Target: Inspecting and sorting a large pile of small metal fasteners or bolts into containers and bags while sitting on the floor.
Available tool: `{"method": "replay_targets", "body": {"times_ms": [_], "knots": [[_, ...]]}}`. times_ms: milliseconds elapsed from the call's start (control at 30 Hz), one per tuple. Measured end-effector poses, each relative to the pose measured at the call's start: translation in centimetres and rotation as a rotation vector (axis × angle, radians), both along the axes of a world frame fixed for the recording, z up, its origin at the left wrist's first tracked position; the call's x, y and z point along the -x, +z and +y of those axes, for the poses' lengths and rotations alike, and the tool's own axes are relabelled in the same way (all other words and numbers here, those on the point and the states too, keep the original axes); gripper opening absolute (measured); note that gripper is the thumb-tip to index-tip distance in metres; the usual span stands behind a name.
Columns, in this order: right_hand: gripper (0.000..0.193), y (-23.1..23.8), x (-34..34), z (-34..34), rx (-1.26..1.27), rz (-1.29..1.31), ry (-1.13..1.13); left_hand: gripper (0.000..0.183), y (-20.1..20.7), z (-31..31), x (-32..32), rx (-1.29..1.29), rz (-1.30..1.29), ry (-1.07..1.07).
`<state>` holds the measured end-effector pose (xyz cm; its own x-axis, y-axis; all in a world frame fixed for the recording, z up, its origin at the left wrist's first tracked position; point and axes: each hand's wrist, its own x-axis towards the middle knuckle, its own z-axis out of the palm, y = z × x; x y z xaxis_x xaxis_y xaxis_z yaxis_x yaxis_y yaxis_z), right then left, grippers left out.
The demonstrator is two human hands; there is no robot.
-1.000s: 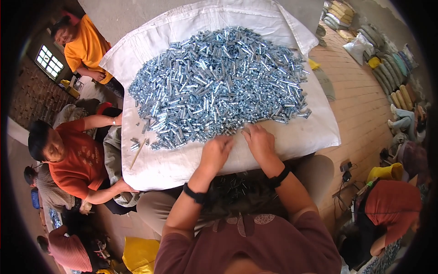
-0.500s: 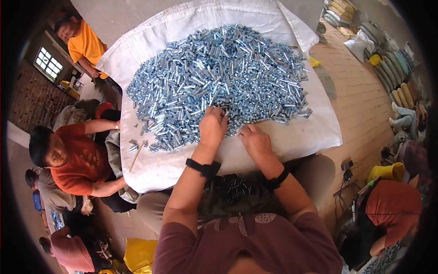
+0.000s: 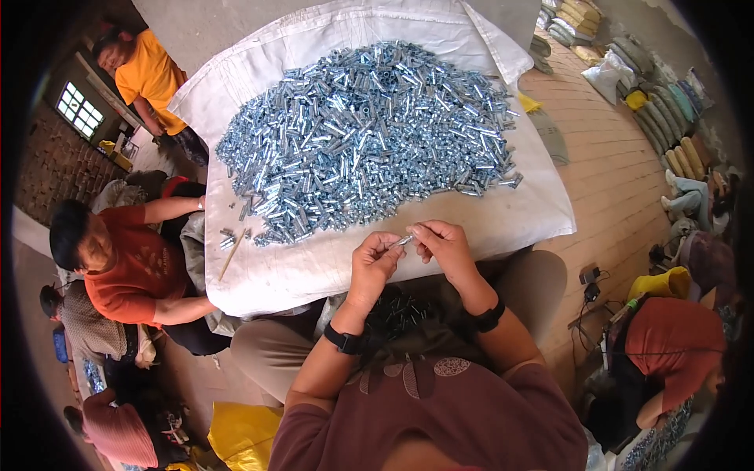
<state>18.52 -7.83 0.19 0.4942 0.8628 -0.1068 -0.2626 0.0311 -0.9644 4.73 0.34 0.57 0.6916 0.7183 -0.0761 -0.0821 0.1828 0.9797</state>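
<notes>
A large heap of small shiny metal sleeves and fittings (image 3: 353,133) lies on a white cloth (image 3: 518,224) in front of me. Just off its near edge, my two hands meet over the cloth. Thumb and fingers of my left hand (image 3: 374,265) pinch a small silvery metal sleeve (image 3: 405,240). The fingers of my right hand (image 3: 444,250) close on its other end; whether they hold a second small part there cannot be made out. Below my wrists, in my lap, sit several dark, thin metal pieces (image 3: 399,312), partly hidden by my left arm.
A thin stick (image 3: 231,256) and a few loose fittings lie at the cloth's left. A person in a red shirt (image 3: 129,267) sits close on the left, a hand by the cloth. Another person (image 3: 675,349) bends at the lower right. Filled sacks (image 3: 660,118) line the right wall.
Both hands have drawn back from the heap's near edge toward me and come together, now with a small metal sleeve between their fingers. The view has shifted slightly.
</notes>
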Motion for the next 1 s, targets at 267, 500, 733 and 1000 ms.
{"method": "replay_targets", "body": {"times_ms": [267,500,733,1000], "knots": [[0.019,0.0,0.4,-0.6,-0.036,0.059,-0.029,0.006,0.0,-1.1,0.2,0.053,-0.067,0.002],[0.019,-0.2,1.4,-0.5,0.042,-0.419,-0.188,0.006,0.0,-1.1,0.0,0.100,-0.067,-0.006],[0.011,-0.5,3.2,-0.3,-0.056,-0.884,-0.351,0.007,-1.0,-0.8,0.0,0.157,-0.071,0.037],[0.013,-1.8,2.0,0.5,0.001,-0.495,-0.230,0.008,-0.9,0.2,-0.1,0.151,-0.066,0.031]]}}
